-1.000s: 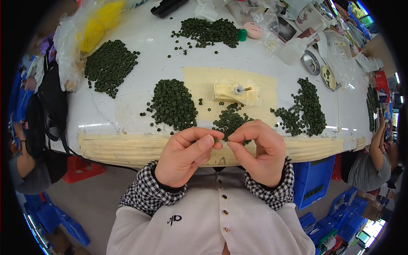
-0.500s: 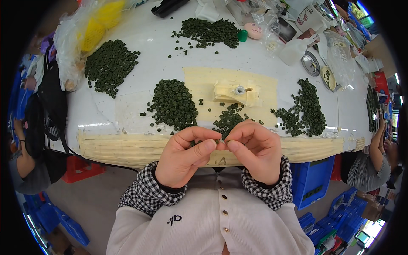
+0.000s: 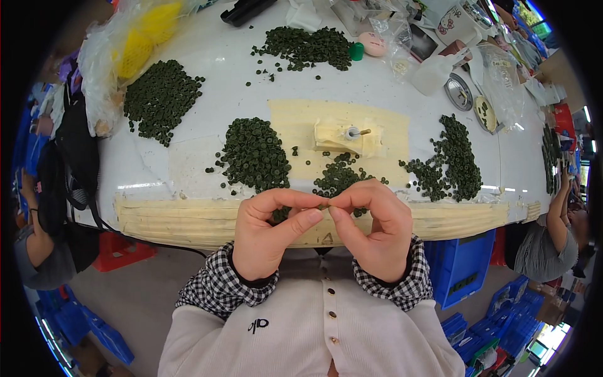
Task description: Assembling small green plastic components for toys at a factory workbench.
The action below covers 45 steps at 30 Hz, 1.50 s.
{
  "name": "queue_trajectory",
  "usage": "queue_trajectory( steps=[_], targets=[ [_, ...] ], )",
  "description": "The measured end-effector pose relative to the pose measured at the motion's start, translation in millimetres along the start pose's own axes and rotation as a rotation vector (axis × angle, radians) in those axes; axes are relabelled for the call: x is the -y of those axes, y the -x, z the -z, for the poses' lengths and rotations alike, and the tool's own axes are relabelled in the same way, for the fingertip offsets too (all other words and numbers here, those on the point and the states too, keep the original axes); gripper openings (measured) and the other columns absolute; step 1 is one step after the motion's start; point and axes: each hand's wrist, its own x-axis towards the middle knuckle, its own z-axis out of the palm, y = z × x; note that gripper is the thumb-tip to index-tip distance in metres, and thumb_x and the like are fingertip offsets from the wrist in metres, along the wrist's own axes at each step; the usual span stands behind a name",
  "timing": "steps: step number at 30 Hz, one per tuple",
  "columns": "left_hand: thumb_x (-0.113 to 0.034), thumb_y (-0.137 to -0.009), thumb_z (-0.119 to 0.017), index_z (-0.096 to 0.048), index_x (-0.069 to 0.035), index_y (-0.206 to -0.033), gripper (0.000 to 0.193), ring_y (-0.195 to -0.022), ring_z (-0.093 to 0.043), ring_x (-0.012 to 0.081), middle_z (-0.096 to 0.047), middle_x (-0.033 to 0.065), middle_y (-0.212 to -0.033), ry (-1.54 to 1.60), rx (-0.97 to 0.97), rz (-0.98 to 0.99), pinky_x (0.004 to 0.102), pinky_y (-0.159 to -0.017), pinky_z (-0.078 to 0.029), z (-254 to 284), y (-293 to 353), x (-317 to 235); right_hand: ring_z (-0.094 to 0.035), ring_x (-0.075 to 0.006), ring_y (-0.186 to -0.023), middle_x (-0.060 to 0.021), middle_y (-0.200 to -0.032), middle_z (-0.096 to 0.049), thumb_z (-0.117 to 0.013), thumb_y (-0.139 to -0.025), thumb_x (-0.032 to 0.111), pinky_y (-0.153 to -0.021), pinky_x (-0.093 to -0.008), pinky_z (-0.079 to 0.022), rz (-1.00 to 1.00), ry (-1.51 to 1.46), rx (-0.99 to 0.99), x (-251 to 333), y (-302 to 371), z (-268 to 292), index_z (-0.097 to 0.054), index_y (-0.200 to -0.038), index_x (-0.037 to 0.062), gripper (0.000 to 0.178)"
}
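Observation:
Above the table's front edge, my left hand and my right hand meet fingertip to fingertip. Both are closed in a pinch around a small dark green piece, mostly hidden by the fingers. Just beyond them lies a small heap of green round pieces, some with a hole in the middle. A larger heap of such pieces is to its left, another heap to the right. Behind the small heap, a tape-wrapped block carries a pale post with a thin brass-coloured pin.
Two more green heaps lie at the far left and far middle. Plastic bags, a round tin and a white bottle crowd the table's far sides. Below right stands a blue crate. Other people work at both sides.
My fingertips have come together, closing the small gap between my hands. Less of the green piece shows between them. The heaps look unchanged.

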Motion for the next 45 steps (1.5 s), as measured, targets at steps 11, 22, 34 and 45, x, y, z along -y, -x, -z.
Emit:
queue_trajectory(
  steps=[11, 22, 34, 45],
  targets=[
    [0.002, -0.081, -0.067, -0.067, 0.0, -0.094, 0.014, -0.071, -0.05, 0.0032, -0.067, 0.0027, -0.087, -0.036, -0.048, -0.028, 0.0183, -0.066, -0.043, -0.6, 0.8, 4.4, -0.062, -0.0163, -0.069, -0.0102, -0.083, -0.061, -0.065, -0.075, -0.007, -0.06, -0.024, -0.05, 0.04, 0.077, -0.022, 1.7, 0.0, -6.2, -0.064, -0.089, -0.0021, 0.016],
    [0.003, -0.08, -0.067, -0.066, 0.001, -0.093, 0.013, -0.083, -0.061, 0.0099, -0.068, 0.0081, -0.092, 0.026, 0.068, 0.121, 0.0236, -0.075, -0.049, 7.8, -0.4, -2.7, -0.06, -0.0169, -0.069, -0.0091, -0.081, -0.059, -0.067, -0.073, -0.007, -0.06, -0.0246, -0.048, 0.101, 0.022, 0.088, 1.3, -2.1, 4.8, -0.066, -0.092, -0.0007, 0.02],
    [-0.004, -0.084, -0.065, -0.066, 0.001, -0.092, 0.009, -0.078, -0.059, 0.0061, -0.066, 0.0045, -0.085, 0.173, 0.298, 0.354, 0.0198, -0.07, -0.048, 12.5, -5.6, -8.8, -0.056, -0.0162, -0.069, -0.0063, -0.079, -0.055, -0.073, -0.071, -0.002, -0.058, -0.0262, -0.045, 0.135, 0.0, 0.195, 3.7, -6.6, 17.8, -0.067, -0.088, 0.0022, 0.018],
    [-0.001, -0.086, -0.061, -0.067, 0.002, -0.092, 0.01, -0.061, -0.042, 0.0016, -0.059, -0.002, -0.072, -0.193, 0.237, 0.044, 0.0182, -0.053, -0.035, 7.1, -3.7, -9.6, -0.057, -0.018, -0.067, -0.0077, -0.078, -0.057, -0.074, -0.069, -0.001, -0.055, -0.027, -0.047, 0.226, 0.122, 0.137, -2.8, -3.3, 14.1, -0.067, -0.089, 0.0029, 0.021]
  ],
)
